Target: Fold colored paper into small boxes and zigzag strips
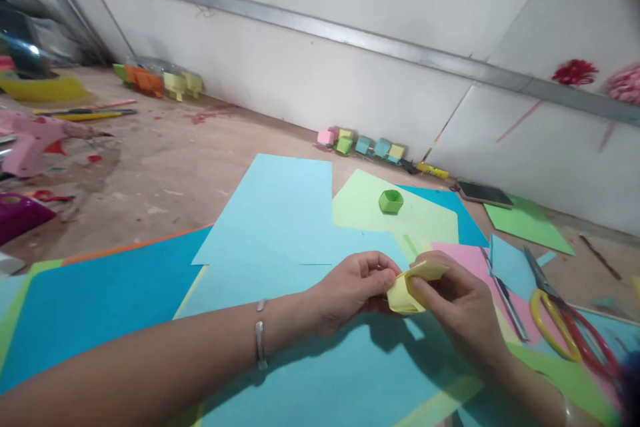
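Observation:
Between both hands is a small folded yellow paper piece (404,295), shaped like a little open box with a flap on top. My left hand (363,287) pinches its left edge between thumb and fingers. My right hand (457,300) grips the upper flap and right side, thumb in front. Parts of the fingers behind the paper are hidden. Light blue paper sheets (280,213) lie under and beyond the hands. Past them, a small green folded paper box (391,201) sits on a pale green sheet (350,203).
Scissors (555,320) and a silver pen-like tool (510,303) lie at right. A phone (485,194) rests near the wall. Small coloured paper pieces (364,145) line the wall. At left are a pink glue gun (37,140), a yellow tape roll (45,88) and a dark blue sheet (110,300).

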{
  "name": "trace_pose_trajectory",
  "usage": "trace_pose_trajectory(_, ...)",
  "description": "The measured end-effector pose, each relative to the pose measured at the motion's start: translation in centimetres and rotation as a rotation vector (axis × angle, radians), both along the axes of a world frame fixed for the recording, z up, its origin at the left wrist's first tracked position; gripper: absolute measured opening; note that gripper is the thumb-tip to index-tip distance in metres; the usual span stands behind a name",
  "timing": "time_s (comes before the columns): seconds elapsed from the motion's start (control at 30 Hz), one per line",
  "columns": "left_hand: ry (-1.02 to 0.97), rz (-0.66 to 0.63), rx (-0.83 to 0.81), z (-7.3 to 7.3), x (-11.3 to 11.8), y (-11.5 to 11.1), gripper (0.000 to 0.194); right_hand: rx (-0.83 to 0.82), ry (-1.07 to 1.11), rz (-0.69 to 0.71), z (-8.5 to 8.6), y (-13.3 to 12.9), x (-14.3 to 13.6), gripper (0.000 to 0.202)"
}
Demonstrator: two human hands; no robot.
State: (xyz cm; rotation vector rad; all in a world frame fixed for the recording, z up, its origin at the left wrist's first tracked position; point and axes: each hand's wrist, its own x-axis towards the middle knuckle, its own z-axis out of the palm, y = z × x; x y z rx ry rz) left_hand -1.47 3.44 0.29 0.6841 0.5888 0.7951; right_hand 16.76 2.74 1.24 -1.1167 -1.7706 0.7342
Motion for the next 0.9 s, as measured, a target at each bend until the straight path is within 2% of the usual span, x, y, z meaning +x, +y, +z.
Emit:
trace_pose_trajectory(0.27, 0.067, 0.028, 0.060, 0.00, 0.56, -0.38, 0.054, 0.181, -0.112, 0.039, 0.25, -0.20, 0.23, 0.011)
trace_pose_trajectory(0.47, 0.052, 0.022, -0.020, 0.07, 0.23, -0.51, 0.048, 0.149, -0.090, 0.076, 0.68, -0.46, -0.19, 0.010)
trace_pose_trajectory(0.63, 0.009, -0.006, -0.143, -0.45, 0.10, -0.17, 0.054, 0.137, -0.092, 0.060, 0.76, -0.54, -0.21, 0.009)
trace_pose_trajectory(0.73, -0.011, -0.011, -0.170, -0.44, 0.15, 0.02, 0.051, 0.124, -0.095, 0.065, 0.66, -0.55, -0.09, 0.009)
trace_pose_trajectory(0.8, -0.028, -0.006, -0.176, -0.33, 0.17, 0.08, 0.047, 0.105, -0.083, 0.038, 0.59, -0.62, -0.09, 0.008)
trace_pose_trajectory(0.9, -0.051, 0.018, -0.184, -0.18, 0.18, 0.11, 0.044, 0.035, -0.006, -0.044, 0.44, -0.79, -0.27, 0.018)
